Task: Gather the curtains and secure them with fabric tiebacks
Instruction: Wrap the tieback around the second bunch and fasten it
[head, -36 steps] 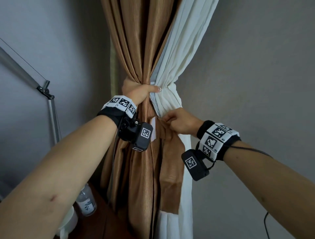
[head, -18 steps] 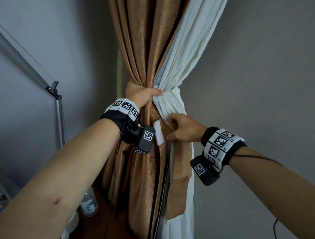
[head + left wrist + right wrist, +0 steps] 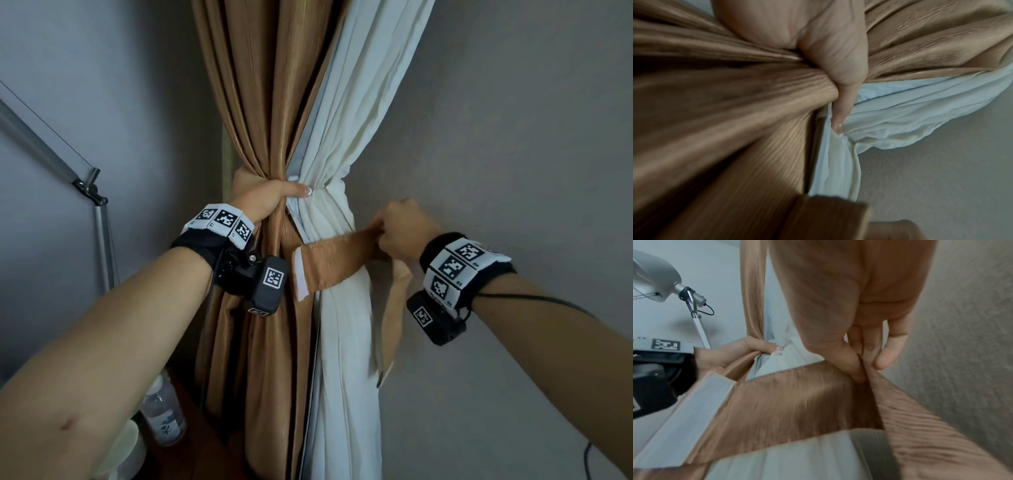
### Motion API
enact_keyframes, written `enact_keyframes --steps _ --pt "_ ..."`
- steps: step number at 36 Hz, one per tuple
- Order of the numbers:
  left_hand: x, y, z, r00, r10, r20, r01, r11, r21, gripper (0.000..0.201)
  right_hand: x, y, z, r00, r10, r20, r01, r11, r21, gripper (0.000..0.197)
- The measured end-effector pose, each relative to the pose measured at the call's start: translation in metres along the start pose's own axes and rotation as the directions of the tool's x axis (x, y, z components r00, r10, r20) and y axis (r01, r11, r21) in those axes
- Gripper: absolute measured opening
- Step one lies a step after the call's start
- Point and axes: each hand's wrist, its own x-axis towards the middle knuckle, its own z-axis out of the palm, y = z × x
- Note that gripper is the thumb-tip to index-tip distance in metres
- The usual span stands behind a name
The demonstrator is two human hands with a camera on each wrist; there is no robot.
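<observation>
A tan curtain (image 3: pixel 260 113) and a white lining curtain (image 3: pixel 356 116) hang bunched together in the corner. My left hand (image 3: pixel 270 202) grips the bunch at its narrow waist, thumb across the white folds; the same left hand (image 3: pixel 830 68) fills the left wrist view. A tan fabric tieback (image 3: pixel 335 263) with a white strip at its end (image 3: pixel 300 277) stretches across the white curtain, just below that grip. My right hand (image 3: pixel 400 229) pinches the tieback at the right of the bunch, its loose tail (image 3: pixel 390 329) hanging down. The pinch shows on the tieback (image 3: pixel 797 395) under my right hand (image 3: pixel 861 366).
A metal lamp arm (image 3: pixel 85 192) angles up at the left. A plastic water bottle (image 3: pixel 164 414) and a pale cup (image 3: pixel 123 448) stand on a dark wooden surface (image 3: pixel 191 455) below left. Grey walls close in on both sides.
My right hand has pulled the tieback out to the right, from hanging against the curtain to stretched level across the white folds. My left hand keeps its grip on the bunch.
</observation>
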Motion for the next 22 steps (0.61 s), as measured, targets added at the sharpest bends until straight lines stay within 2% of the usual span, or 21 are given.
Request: enact_keyframes --steps 5,9,12,16,19,22 --pt "-0.009 0.002 -0.015 0.999 0.013 0.052 -0.011 1.0 -0.029 0.051 0.003 -0.006 0.008 0.999 0.037 0.034 -0.031 0.986 -0.161 0.027" --pt "-0.014 0.004 -0.026 0.996 0.027 0.082 -0.024 0.999 -0.045 0.043 0.014 -0.01 0.008 0.998 0.058 0.023 -0.054 0.986 -0.158 0.029" --pt "-0.016 0.003 -0.03 0.995 0.048 0.092 -0.043 0.998 -0.053 0.046 0.023 -0.014 0.008 0.999 0.048 0.002 -0.048 0.994 -0.097 0.026" --pt "-0.016 0.002 -0.033 0.99 0.064 0.126 -0.055 0.996 -0.07 0.061 0.034 -0.024 0.002 0.999 -0.016 -0.029 0.016 1.0 -0.002 0.021" --pt "-0.019 0.003 -0.036 0.987 0.067 0.148 -0.055 0.995 -0.08 0.058 0.046 -0.033 0.002 0.996 -0.061 0.062 0.052 0.989 0.141 0.023" --pt "-0.016 0.0 -0.041 0.981 0.088 0.174 -0.072 0.993 -0.094 0.054 0.058 -0.042 0.007 0.986 -0.074 0.149 0.032 0.963 0.267 0.03"
